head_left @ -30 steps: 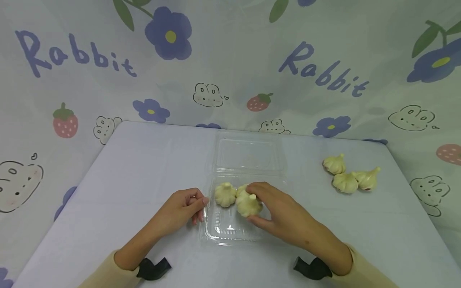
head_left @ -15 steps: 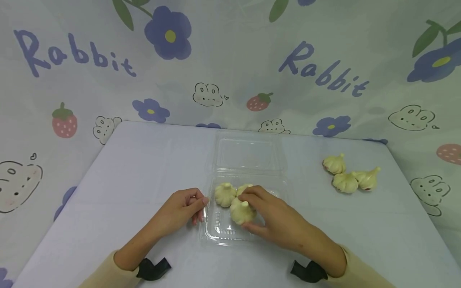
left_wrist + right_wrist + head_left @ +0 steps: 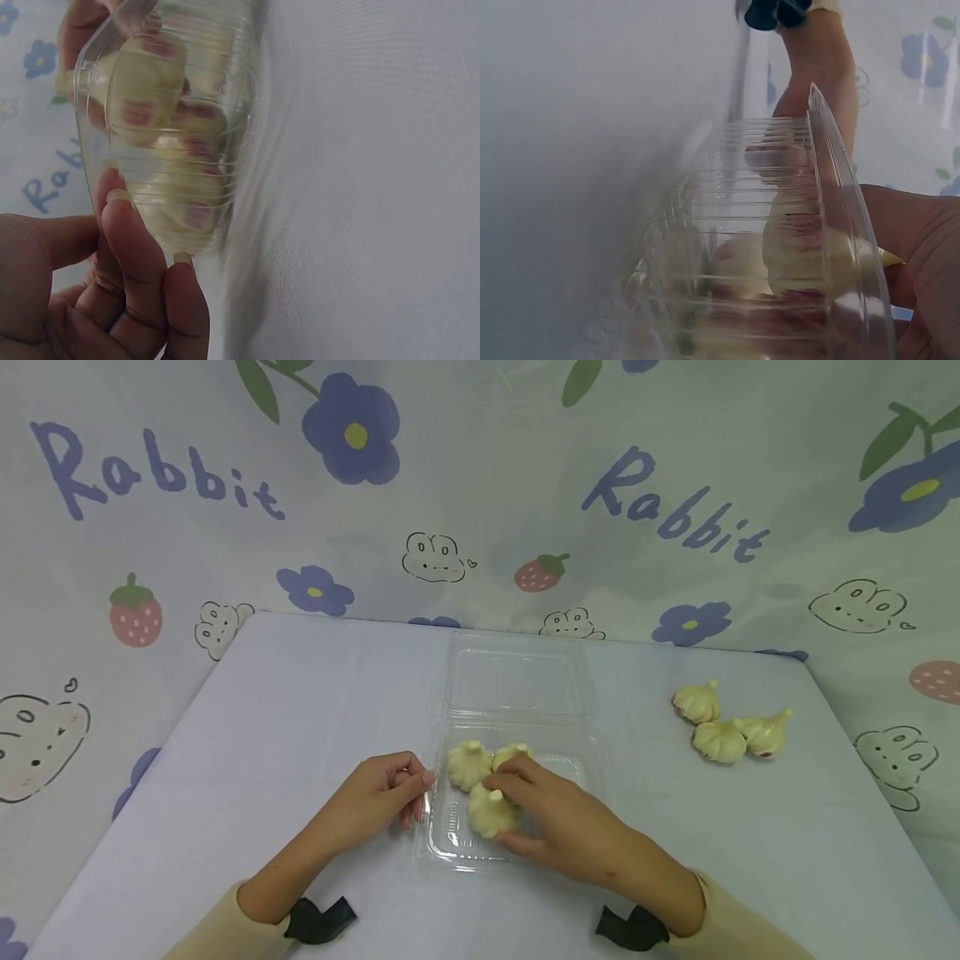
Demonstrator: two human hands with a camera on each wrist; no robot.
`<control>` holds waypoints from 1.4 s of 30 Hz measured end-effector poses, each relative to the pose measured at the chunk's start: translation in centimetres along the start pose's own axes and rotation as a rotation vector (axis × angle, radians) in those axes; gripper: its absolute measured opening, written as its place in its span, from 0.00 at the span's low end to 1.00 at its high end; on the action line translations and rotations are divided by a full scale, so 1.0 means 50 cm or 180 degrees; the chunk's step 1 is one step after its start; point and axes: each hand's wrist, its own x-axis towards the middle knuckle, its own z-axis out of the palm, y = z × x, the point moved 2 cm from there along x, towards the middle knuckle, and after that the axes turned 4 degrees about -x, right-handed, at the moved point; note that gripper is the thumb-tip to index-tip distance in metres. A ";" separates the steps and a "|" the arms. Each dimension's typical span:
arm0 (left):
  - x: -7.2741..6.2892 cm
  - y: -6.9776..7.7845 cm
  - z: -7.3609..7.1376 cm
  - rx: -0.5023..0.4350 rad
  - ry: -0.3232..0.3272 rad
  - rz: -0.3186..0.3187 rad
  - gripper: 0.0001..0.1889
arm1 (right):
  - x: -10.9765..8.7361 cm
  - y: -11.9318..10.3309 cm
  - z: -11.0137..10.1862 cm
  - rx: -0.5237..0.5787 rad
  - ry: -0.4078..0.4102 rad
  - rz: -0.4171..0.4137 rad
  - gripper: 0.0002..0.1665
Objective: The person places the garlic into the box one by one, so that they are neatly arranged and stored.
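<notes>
A clear plastic clamshell container (image 3: 525, 852) lies with its lid folded back, away from the person. Inside its base, a garlic bulb (image 3: 468, 767) stands at the left back, with another garlic bulb (image 3: 513, 753) beside it, partly behind the fingers. My right hand (image 3: 573, 822) grips a third garlic bulb (image 3: 492, 812) by its sides, over the front of the base, stem upward. Whether this bulb touches the container's floor I cannot tell. My left hand (image 3: 382, 793) pinches the container's left rim; in the left wrist view the thumb and fingers (image 3: 131, 240) meet at the clear edge.
Three more garlic bulbs (image 3: 720, 741) sit close together at the right of the white table (image 3: 315, 693). The container's lid (image 3: 517, 681) lies toward the table's back edge. A printed cloth (image 3: 480, 485) hangs behind the table.
My right hand has carried its garlic bulb left and toward the person, uncovering more of the bulb behind. The left hand has stayed at the rim.
</notes>
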 end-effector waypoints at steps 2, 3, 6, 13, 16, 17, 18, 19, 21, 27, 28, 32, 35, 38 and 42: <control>0.000 0.001 0.000 -0.0002 -0.0001 0.0006 0.14 | 0.002 0.000 0.002 0.0004 -0.0017 0.0003 0.33; 0.000 0.001 0.000 -0.0001 0.0000 0.0009 0.14 | 0.003 0.000 0.004 0.0000 -0.0024 0.0005 0.33; 0.000 0.001 0.000 -0.0001 0.0003 0.0023 0.14 | 0.007 -0.002 0.008 0.0009 -0.0047 -0.0007 0.33; 0.000 -0.001 0.000 0.0001 0.0012 0.0038 0.15 | 0.014 -0.005 0.015 0.0033 -0.0073 -0.0075 0.34; 0.000 -0.001 0.000 0.0008 0.0009 0.0040 0.15 | 0.017 -0.006 0.018 0.0031 -0.0105 -0.0067 0.34; 0.000 -0.001 -0.001 0.0013 0.0007 0.0042 0.15 | 0.019 -0.006 0.019 0.0032 -0.0117 -0.0061 0.33; 0.000 -0.001 -0.001 0.0014 0.0005 0.0046 0.15 | 0.019 -0.006 0.020 0.0027 -0.0136 -0.0048 0.33; 0.000 -0.001 -0.001 0.0015 0.0002 0.0049 0.15 | 0.021 -0.006 0.022 0.0023 -0.0159 -0.0035 0.33; 0.000 -0.001 -0.001 0.0016 -0.0002 0.0054 0.15 | 0.022 -0.006 0.024 0.0027 -0.0197 -0.0006 0.33; 0.001 -0.002 -0.002 0.0008 -0.0010 0.0072 0.15 | 0.026 -0.008 0.030 0.0011 -0.0271 0.0035 0.33; 0.001 -0.002 -0.002 0.0005 -0.0010 0.0073 0.15 | 0.027 -0.008 0.032 0.0006 -0.0275 0.0029 0.33; 0.000 -0.002 -0.002 -0.0007 -0.0006 0.0065 0.15 | 0.030 -0.009 0.036 -0.0039 -0.0269 -0.0004 0.32; 0.000 -0.002 -0.002 -0.0004 -0.0003 0.0059 0.15 | 0.032 -0.010 0.038 -0.0072 -0.0260 -0.0016 0.32; 0.000 -0.002 -0.002 0.0004 0.0002 0.0059 0.15 | 0.033 -0.011 0.039 -0.0076 -0.0285 -0.0003 0.32; 0.000 -0.002 -0.002 0.0015 0.0009 0.0051 0.16 | 0.035 -0.011 0.039 -0.0023 -0.0337 0.0007 0.33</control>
